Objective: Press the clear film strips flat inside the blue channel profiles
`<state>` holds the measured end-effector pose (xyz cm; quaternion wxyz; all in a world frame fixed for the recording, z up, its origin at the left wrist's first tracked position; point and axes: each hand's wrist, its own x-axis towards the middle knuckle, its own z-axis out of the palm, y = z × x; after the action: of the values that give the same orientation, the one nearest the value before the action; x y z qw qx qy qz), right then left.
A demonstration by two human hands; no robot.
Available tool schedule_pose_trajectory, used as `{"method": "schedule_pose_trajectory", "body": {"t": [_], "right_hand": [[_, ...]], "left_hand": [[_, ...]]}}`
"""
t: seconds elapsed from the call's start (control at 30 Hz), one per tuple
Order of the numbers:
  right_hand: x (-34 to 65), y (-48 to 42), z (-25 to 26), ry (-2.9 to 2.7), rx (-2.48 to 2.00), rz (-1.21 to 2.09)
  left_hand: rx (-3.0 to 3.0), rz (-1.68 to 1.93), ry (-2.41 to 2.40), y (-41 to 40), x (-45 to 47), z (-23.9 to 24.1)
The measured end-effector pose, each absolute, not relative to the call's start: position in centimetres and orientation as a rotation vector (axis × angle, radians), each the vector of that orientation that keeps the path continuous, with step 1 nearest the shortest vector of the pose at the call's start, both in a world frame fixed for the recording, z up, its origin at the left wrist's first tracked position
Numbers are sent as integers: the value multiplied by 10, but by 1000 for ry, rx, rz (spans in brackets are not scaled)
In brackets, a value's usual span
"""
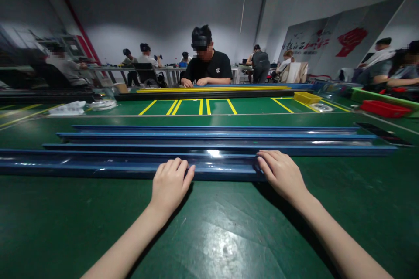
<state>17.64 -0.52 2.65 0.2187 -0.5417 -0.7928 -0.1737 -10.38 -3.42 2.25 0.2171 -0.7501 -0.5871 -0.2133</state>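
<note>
Several long blue plastic rails [209, 139] lie side by side across the green table [212, 235], running left to right. My left hand [170, 183] rests on the near edge of the closest rail [98, 163], fingers curled over its lip. My right hand [281, 173] lies at the right end of that same rail, fingers bent and pressed against it. Both hands touch the rail. The rail lies flat on the table.
A person in a black shirt [207, 66] sits opposite behind a yellow and black rail [212, 90]. A yellow tray [306, 97] and a red tray [382, 108] stand at the right. White bags [70, 107] lie at the left. Other people work at tables behind.
</note>
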Motion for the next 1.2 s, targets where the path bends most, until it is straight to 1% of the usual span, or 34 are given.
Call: {"method": "schedule_pose_trajectory", "body": {"t": [0.1, 0.2, 0.37, 0.77, 1.03, 1.2], "right_hand": [[175, -6, 26, -2207, -1512, -475], [171, -7, 25, -2219, -1514, -494], [168, -8, 22, -2227, -1505, -513], [165, -10, 24, -2255, -1408, -412], [167, -11, 26, -2238, -1407, -411], [166, -11, 26, -2243, -1413, -399]], "left_hand": [[-2101, -676, -1589, -35, -102, 20], [-2197, -749, -1440, -35, -98, 15], [-2404, -690, -1195, -36, -93, 10], [-2314, -702, -1366, -34, -97, 16], [-2048, -517, -1618, -34, -106, 26], [-2087, -633, -1551, -35, -107, 24]]}}
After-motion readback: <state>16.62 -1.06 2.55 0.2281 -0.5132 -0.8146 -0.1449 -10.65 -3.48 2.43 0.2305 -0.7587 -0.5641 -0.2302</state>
